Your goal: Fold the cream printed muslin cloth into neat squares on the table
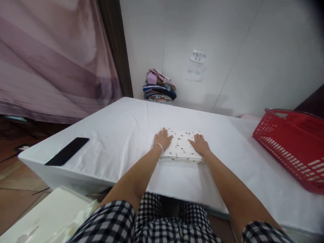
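Note:
A folded white cloth (180, 145) with a small scattered print lies flat on the white-covered table (121, 135), its layered fold edge facing me. My left hand (162, 138), with a bracelet at the wrist, rests on the cloth's left edge, fingers stretched out and spread. On the right edge lies my right hand (199, 144), also flat with the fingers apart. Both palms face down, and neither hand grips the fabric.
A red plastic basket (293, 145) stands on the table at the right. Toward the left corner lies a black flat phone-like slab (68, 151). Folded clothes (160, 88) are stacked by the wall behind. A pink curtain (55, 60) hangs at the left.

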Demonstrator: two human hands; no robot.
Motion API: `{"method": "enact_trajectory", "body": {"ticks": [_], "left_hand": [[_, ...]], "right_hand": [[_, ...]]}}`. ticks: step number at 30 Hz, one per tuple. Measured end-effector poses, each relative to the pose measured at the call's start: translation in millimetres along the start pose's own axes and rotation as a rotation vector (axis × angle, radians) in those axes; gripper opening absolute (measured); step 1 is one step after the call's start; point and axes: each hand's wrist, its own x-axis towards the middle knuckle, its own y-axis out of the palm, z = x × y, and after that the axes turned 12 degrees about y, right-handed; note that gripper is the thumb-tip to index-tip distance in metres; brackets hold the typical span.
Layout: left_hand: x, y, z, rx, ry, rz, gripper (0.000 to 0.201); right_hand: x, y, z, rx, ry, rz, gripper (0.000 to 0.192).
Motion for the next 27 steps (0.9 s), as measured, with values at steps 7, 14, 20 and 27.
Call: {"method": "enact_trajectory", "body": {"ticks": [7,14,20,27], "left_hand": [[-5.9,3.0,-1.1,-0.001,0.015,-0.036,0.06],[-3.6,5.4,1.0,-0.01,0.017,-0.049,0.06],[-3.6,4.6,0.9,-0.003,0.017,-0.049,0.059],[-10.6,0.8,-2.5,-0.039,0.024,-0.036,0.055]], "right_hand": [[24.7,-15.6,2.3,-0.056,0.014,0.05,0.059],[41.0,-5.0,-3.9,0.043,0.087,0.036,0.07],[36.9,-0.6,-11.6,0.071,0.05,0.033,0.067],[-16.4,4.7,-49.2,0.186,0.046,0.033,0.06]]}}
